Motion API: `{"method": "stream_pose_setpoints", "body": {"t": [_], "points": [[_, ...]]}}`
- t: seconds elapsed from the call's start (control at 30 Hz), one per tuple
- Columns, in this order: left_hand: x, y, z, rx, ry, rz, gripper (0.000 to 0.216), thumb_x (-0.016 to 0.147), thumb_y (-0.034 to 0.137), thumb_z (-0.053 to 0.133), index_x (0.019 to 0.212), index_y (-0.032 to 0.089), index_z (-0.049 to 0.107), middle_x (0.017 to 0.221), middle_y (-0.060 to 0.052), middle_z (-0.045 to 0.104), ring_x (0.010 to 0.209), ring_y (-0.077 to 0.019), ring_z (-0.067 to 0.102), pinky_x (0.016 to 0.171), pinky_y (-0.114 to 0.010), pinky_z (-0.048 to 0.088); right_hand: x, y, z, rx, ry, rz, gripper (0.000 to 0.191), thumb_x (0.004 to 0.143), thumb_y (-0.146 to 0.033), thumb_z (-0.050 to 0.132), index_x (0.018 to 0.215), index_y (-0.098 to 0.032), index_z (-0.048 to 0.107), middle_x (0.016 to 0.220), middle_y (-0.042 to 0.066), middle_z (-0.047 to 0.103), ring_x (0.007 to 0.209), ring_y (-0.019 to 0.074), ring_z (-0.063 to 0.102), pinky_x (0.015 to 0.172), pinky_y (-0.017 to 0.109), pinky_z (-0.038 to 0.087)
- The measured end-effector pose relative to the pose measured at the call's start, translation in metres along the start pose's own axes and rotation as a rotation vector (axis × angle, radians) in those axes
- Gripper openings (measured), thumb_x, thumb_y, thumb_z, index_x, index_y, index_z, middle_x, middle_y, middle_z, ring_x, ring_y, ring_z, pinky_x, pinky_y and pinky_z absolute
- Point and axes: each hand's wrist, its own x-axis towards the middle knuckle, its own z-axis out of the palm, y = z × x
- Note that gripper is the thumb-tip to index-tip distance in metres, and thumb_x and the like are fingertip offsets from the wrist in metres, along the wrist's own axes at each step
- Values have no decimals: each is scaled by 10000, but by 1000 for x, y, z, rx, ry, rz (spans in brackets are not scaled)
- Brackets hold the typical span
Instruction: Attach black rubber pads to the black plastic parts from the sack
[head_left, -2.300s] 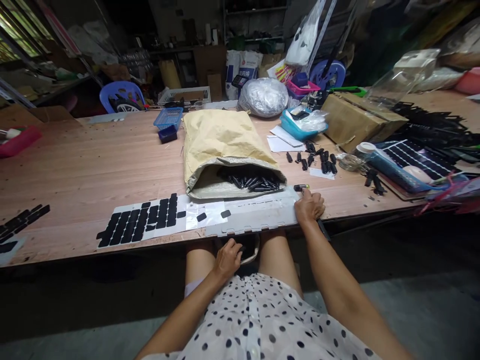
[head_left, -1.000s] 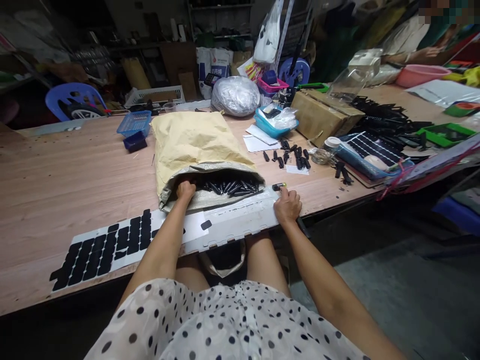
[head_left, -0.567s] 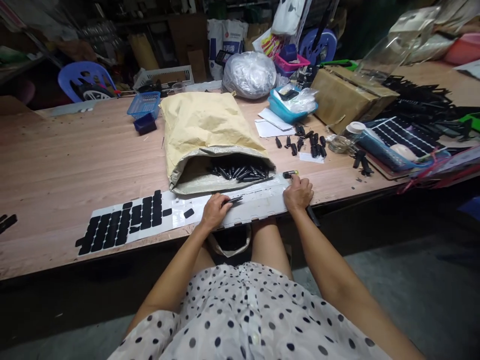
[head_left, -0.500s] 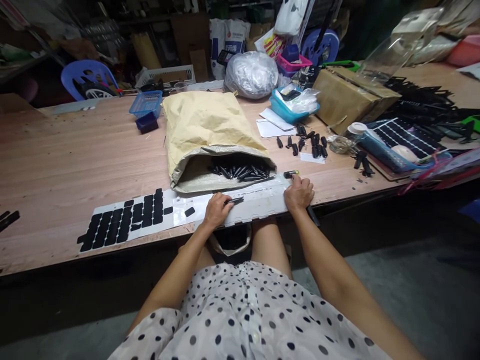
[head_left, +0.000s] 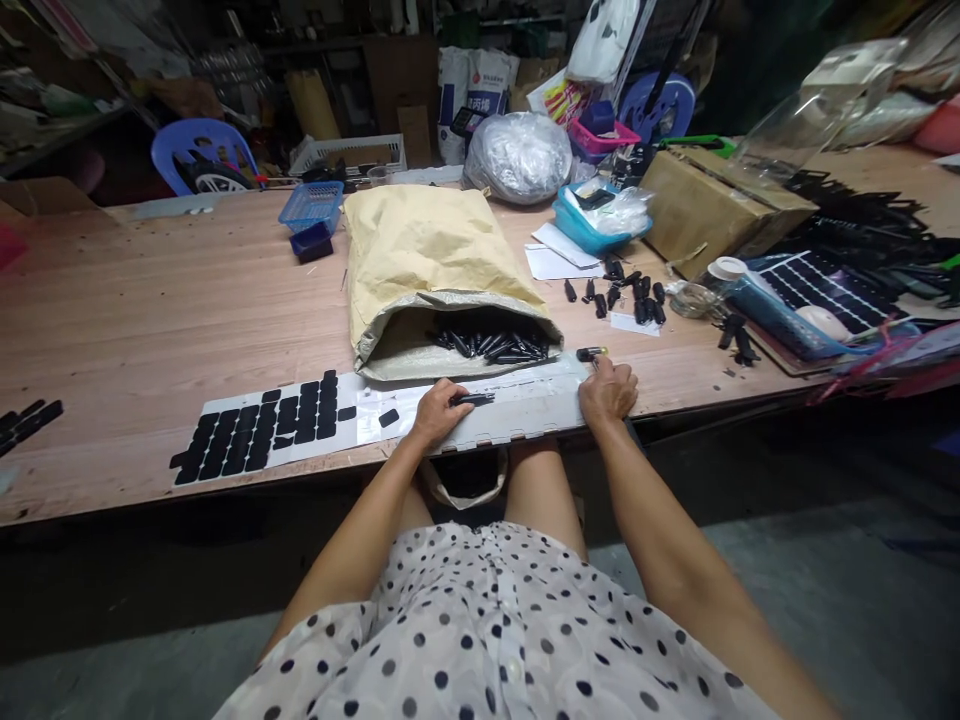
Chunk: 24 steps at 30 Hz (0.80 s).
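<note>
My left hand (head_left: 437,412) rests on a long white backing sheet (head_left: 525,410) at the table's near edge, fingers closed on a slim black plastic part (head_left: 472,399). My right hand (head_left: 608,391) is closed at the sheet's right end, and a dark tool handle pokes out below it; a small black and yellow piece (head_left: 590,353) lies just beyond its fingers. Behind the sheet lies a tan paper sack (head_left: 427,250), its mouth open toward me with many black parts (head_left: 491,345) inside. Rows of black pads (head_left: 259,438) cover the sheet's left end.
Loose black parts (head_left: 622,295) lie right of the sack. Farther right are a cardboard box (head_left: 712,215), a blue tray (head_left: 592,225) and a dark grid panel (head_left: 832,300). A small blue basket (head_left: 311,205) stands behind the sack. A bag hangs between my knees under the table edge.
My left hand went from my lap into the sack's mouth, then came back to the white sheet holding a black part. My right hand stayed at the sheet's right end.
</note>
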Motion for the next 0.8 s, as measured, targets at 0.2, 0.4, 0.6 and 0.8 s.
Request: {"method": "stream_pose_setpoints", "body": {"t": [0.2, 0.4, 0.6, 0.8], "points": [[-1, 1, 4, -11, 10, 1, 163, 820, 258, 747, 978, 245, 785, 910, 0, 651, 763, -150, 609, 759, -288, 525, -13, 1, -15, 335, 30, -35, 489, 836, -208, 456, 1245, -155, 718, 919, 107, 632, 842, 249, 573, 788, 376, 470], [0, -1, 7, -27, 14, 11, 164, 823, 272, 750, 978, 243, 794, 909, -4, 660, 766, -152, 615, 751, -284, 527, -70, -35, -35, 742, -310, -189, 459, 844, -397, 566, 1210, -175, 732, 933, 69, 715, 703, 177, 553, 706, 340, 521], [2, 0, 8, -64, 31, 25, 257, 788, 233, 762, 1044, 232, 768, 879, 7, 658, 726, -143, 594, 724, -281, 518, -99, -62, -39, 842, -474, -182, 440, 812, -415, 592, 1147, -185, 760, 924, 66, 737, 655, 166, 551, 684, 349, 546], [2, 0, 7, -71, 35, 46, 131, 827, 231, 715, 950, 221, 758, 862, 3, 651, 707, -140, 583, 716, -281, 510, -96, -62, -42, 838, -454, -92, 463, 782, -414, 596, 1129, -156, 763, 830, 50, 717, 633, 164, 540, 663, 338, 530]]}}
